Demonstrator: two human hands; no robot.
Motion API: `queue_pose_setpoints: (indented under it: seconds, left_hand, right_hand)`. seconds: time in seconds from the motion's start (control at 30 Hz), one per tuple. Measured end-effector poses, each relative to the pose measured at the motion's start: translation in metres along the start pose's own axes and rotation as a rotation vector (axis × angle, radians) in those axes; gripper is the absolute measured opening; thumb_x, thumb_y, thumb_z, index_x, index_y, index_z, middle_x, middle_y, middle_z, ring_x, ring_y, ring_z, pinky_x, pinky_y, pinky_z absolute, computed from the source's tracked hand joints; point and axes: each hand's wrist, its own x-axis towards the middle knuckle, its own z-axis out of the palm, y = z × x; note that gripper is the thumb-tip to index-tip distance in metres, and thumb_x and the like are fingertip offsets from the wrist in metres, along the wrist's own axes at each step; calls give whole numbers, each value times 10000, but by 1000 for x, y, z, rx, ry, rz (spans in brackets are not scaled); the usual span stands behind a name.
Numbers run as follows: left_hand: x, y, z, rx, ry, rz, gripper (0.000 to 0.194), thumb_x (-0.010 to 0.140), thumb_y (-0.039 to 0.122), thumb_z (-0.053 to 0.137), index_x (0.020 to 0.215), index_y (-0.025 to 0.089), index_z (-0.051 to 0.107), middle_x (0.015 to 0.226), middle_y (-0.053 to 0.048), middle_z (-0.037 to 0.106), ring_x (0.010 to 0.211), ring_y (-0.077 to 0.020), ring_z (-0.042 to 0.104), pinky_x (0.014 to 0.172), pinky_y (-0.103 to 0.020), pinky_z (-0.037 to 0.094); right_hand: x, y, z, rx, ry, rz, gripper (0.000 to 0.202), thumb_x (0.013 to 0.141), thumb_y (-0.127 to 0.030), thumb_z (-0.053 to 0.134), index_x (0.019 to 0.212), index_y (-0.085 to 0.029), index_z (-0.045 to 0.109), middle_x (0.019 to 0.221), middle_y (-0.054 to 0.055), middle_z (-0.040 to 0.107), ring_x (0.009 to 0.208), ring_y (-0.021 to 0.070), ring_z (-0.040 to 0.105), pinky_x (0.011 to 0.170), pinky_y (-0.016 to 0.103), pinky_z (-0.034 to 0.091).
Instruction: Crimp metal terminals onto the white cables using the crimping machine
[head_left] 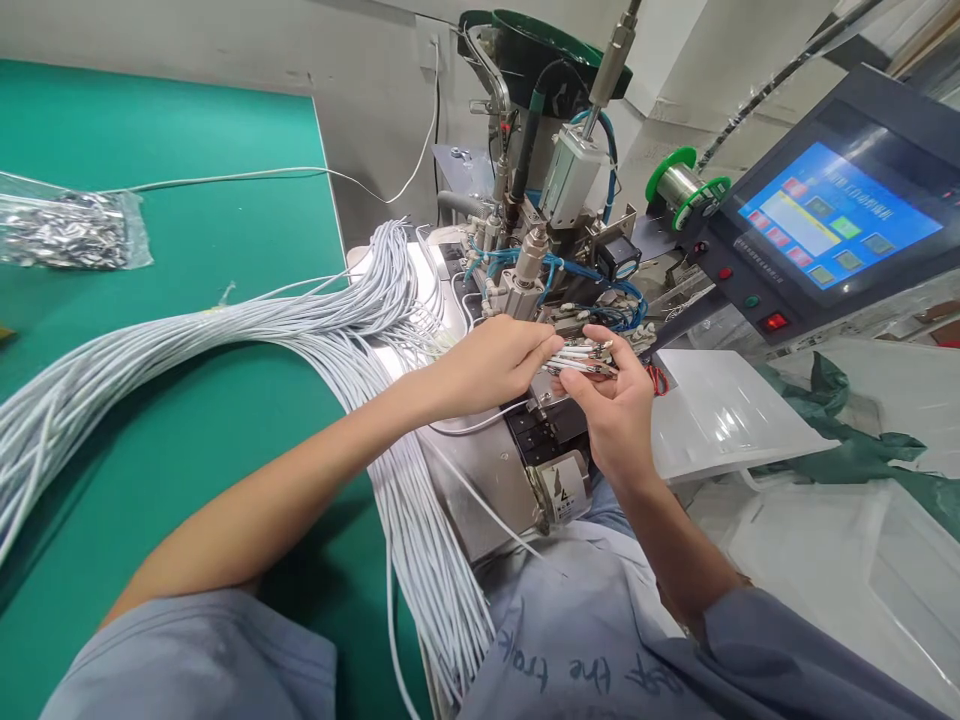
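A green-covered table (187, 440) fills the left side, its far edge meeting a pale grey wall. Near the table's far left edge lies a clear bag of small metal parts (71, 232). A thick bundle of grey wires (225, 345) sweeps from the left edge across the table and drapes over its right edge, down toward the person's lap. Just off the right edge stands a small assembly machine (540, 250) with blue tubing, a green bowl on top and a green solder spool (684, 183) behind it. To the right of it, a tilted control panel with a lit blue touchscreen (836, 215) and a red switch. A white plastic tray (720, 410) lies below the panel, beside crumpled green cloth.

The left hand (491, 365) is curled narrow, fingertips pinched on the near ends of a small bunch of wire ends with metal terminals (585, 358). The right hand (615, 400) is closed around the same bunch from below, thumb on top. Both hands meet in front of the machine's base, just above its metal plate (487, 470).
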Motion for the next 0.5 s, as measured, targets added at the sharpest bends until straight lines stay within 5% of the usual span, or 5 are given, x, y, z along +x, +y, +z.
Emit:
queue_pose_setpoints:
  seconds: [0.27,0.4,0.5]
  left_hand:
    - [-1,1,3,-52,43,34,334,933,266,332,611,177,349,508,53,352,461,-71,328,506,-241,256]
    - [-2,-6,-1,-122,249,14,413,953,409,292,604,190,290,536,49,310,487,-71,318,506,-235,287]
    - [15,-44,-34,-128,468,-166,497,930,580,196,649,202,355,539,41,307,483,-83,350,488,-245,299]
  right_hand:
    - [0,-3,1,101,-6,39,500,769,-302,645,1226,-227,456,831,2,675,711,137,657,748,321,563]
    - [-34,16,-2,176,41,26,415,872,-308,508,1265,-216,409,798,5,679,734,131,642,742,318,543]
    - [-72,48,-6,17,-10,46,312,872,-246,486,1180,-195,494,759,9,678,681,129,634,653,275,531]
